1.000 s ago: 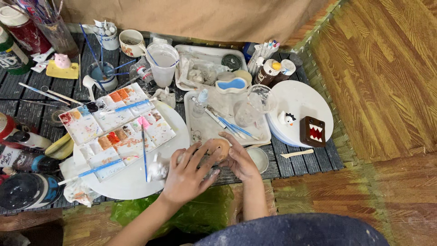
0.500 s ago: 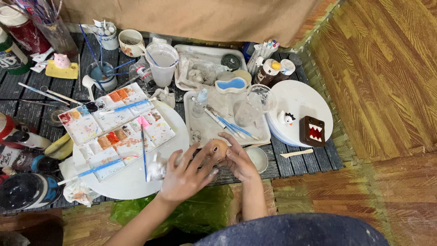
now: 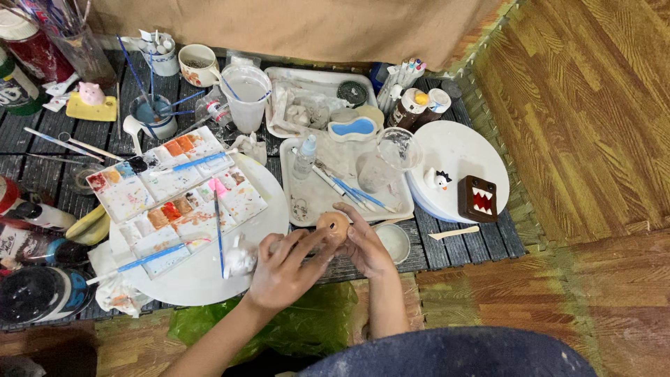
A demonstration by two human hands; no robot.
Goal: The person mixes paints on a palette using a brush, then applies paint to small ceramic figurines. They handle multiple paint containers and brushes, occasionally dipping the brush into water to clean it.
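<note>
Both hands meet at the near edge of the dark slatted worktop [image 3: 42, 150], around a small round orange-tan clay piece [image 3: 333, 225]. The right hand [image 3: 366, 244] cups the piece from the right and below, its fingers [image 3: 352, 213] curled about it. The left hand [image 3: 286, 269] reaches in from the left, its fingers [image 3: 314, 244] extended and touching the piece's left side; whether they grip or merely rest there cannot be told. The piece sits just in front of a white rectangular tray [image 3: 296, 202] carrying blue-handled brushes [image 3: 352, 192] and a small dropper bottle [image 3: 305, 155]. To the left lies a large white round board [image 3: 265, 188] bearing a paint palette [image 3: 174, 192] with orange, red and blue wells. To the right, a white plate [image 3: 460, 150] holds a brown square figure [image 3: 478, 199] and a small white bird figure [image 3: 437, 180]. A green plastic bag [image 3: 307, 328] lies below the hands.
</note>
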